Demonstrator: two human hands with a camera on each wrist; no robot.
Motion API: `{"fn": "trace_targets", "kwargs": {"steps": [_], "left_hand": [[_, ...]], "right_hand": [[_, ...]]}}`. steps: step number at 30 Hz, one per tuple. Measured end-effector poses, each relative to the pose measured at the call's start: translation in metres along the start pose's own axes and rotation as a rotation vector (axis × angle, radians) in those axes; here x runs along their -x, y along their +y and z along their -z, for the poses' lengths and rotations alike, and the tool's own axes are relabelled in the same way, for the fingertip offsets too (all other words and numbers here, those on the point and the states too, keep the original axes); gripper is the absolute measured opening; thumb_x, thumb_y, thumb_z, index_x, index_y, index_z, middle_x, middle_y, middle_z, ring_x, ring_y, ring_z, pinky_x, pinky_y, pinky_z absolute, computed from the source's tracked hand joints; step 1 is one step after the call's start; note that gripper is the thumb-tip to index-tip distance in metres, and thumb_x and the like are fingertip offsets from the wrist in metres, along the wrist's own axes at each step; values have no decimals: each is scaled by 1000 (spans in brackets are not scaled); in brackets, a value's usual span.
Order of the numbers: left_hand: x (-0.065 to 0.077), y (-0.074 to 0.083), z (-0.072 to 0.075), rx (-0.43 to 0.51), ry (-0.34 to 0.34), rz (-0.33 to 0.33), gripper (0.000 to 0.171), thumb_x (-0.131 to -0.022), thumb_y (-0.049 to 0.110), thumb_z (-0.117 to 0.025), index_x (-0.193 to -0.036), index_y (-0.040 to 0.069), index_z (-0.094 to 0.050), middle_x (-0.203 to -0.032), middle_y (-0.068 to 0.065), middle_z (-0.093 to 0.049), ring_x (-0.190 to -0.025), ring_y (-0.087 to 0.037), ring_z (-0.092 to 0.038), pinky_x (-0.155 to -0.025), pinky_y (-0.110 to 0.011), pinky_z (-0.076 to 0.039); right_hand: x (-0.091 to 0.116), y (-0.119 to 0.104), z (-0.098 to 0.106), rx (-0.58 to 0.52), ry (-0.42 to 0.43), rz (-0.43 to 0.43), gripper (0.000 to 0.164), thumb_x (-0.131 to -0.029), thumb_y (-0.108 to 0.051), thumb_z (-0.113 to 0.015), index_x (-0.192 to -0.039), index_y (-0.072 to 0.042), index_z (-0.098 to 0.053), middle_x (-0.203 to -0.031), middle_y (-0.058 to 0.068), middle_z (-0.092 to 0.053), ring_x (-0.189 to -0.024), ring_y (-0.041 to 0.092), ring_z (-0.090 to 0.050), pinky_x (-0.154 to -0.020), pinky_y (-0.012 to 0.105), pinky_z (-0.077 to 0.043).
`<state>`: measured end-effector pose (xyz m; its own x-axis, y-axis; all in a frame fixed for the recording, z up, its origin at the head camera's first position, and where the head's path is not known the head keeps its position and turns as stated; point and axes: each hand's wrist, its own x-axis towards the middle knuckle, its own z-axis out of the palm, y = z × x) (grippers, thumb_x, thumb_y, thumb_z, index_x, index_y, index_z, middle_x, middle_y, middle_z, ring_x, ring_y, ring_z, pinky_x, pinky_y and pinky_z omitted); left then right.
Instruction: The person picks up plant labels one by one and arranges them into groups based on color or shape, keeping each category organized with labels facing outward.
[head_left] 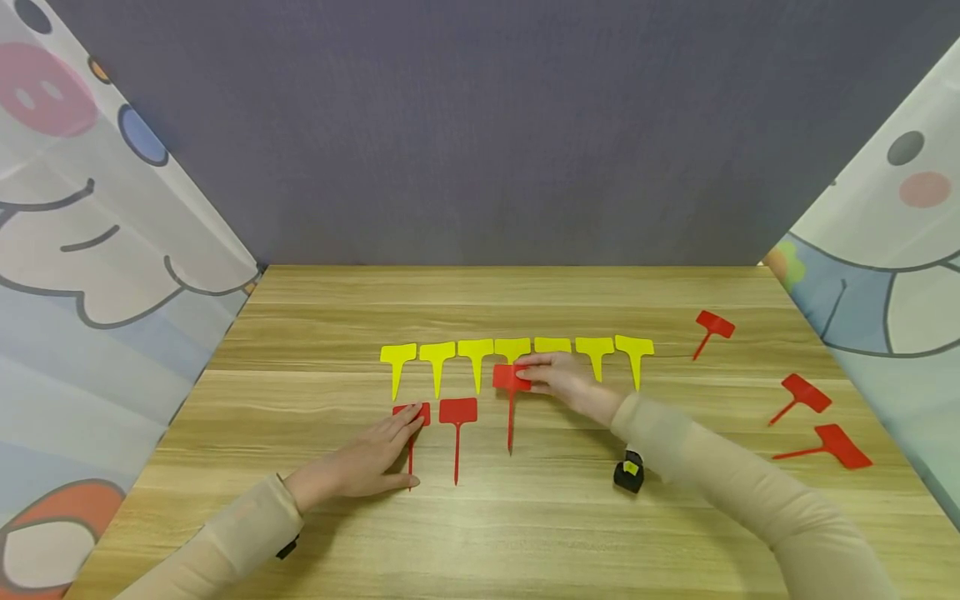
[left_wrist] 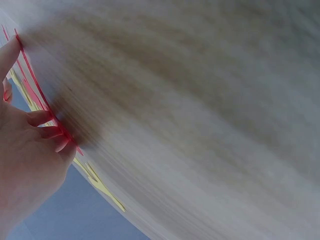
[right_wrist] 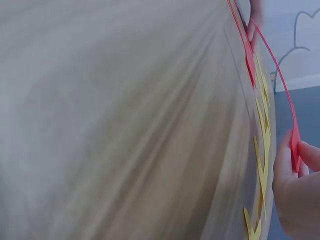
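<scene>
My right hand [head_left: 562, 379] pinches the head of a red T-shaped plant label [head_left: 510, 379] between thumb and fingers. In the right wrist view this red label [right_wrist: 296, 137] is lifted off the wood, its thin stem curving away. My left hand [head_left: 367, 454] lies over another red plant label [head_left: 423, 412], fingertips on its head and thumb by the stem's lower end. Between the hands a third red label [head_left: 457, 411] lies flat, stem towards me. Just beyond runs a row of several yellow plant labels [head_left: 437, 353], stems towards me; my right hand partly covers some.
Loose red labels lie on the right of the wooden table [head_left: 525, 542]: one at the back [head_left: 716, 324] and two nearer [head_left: 806, 392]. A grey panel [head_left: 480, 133] stands behind the table. Printed cartoon curtains [head_left: 97, 233] hang at both sides.
</scene>
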<state>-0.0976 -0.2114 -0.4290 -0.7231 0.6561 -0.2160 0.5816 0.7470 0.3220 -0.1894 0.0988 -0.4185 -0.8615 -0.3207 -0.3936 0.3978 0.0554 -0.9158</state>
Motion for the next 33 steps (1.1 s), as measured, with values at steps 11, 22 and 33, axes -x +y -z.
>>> {"fn": "trace_targets", "kwargs": {"steps": [11, 22, 33], "left_hand": [[-1, -1, -1, -26, -19, 23, 84, -82, 54, -50, -140, 1, -19, -148, -11, -6, -134, -23, -9, -106, -41, -18], [0, -2, -2, -22, 22, -19, 83, -83, 53, -50, -138, -3, -22, -147, -16, -10, -133, -28, -13, -104, -45, -21], [0, -1, 0, -21, -2, -10, 82, -84, 52, -50, -138, -3, -21, -147, -15, -8, -134, -27, -10, -105, -44, -19]], "right_hand": [[1, 6, -11, 44, -48, -13, 34, -84, 3, -55, -117, 8, -52, -121, 20, -48, -85, 15, -58, -79, 30, -49], [1, 12, -21, 103, -1, -37, 32, -78, 9, -59, -110, 7, -58, -116, 20, -50, -84, 18, -59, -76, 30, -51], [1, 15, -22, 181, 14, -9, 29, -76, 6, -63, -105, 7, -61, -97, 13, -63, -72, 12, -60, -70, 29, -52]]}}
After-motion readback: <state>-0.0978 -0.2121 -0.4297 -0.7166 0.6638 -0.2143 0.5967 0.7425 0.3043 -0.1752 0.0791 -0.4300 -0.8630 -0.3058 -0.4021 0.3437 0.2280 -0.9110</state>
